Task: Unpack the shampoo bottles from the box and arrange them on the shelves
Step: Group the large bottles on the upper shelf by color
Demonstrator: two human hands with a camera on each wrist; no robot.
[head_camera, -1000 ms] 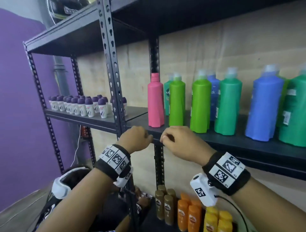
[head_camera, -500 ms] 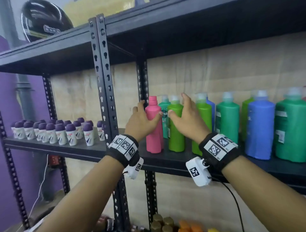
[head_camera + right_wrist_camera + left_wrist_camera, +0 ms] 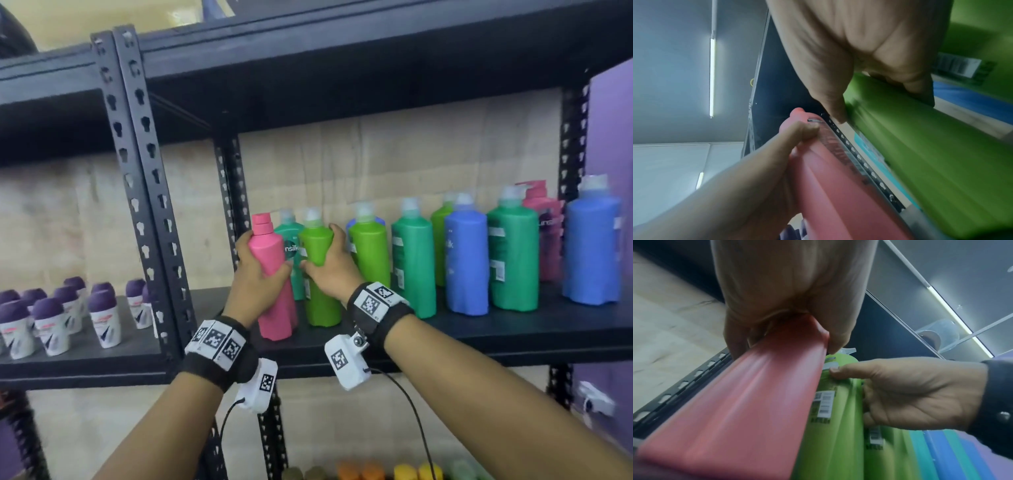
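Observation:
A pink shampoo bottle (image 3: 274, 294) stands at the left end of the black shelf (image 3: 496, 334), tilted a little. My left hand (image 3: 255, 270) grips its upper body, thumb on one side and fingers round the other, as the left wrist view shows on the pink bottle (image 3: 756, 402). Beside it stands a lime green bottle (image 3: 318, 274), and my right hand (image 3: 329, 267) grips it near the shoulder. The right wrist view shows that green bottle (image 3: 920, 154) under my right hand and the pink bottle (image 3: 838, 178) to its left. No box is in view.
More green, blue and pink bottles (image 3: 466, 260) line the shelf to the right. A black upright post (image 3: 150, 192) stands just left of the pink bottle. Small purple-capped roll-ons (image 3: 54, 318) fill the left shelf. Orange and yellow bottles (image 3: 376, 471) sit below.
Both hands rose from the shelf's front edge to the bottles. The left hand closed round the pink bottle and the right round the lime green one.

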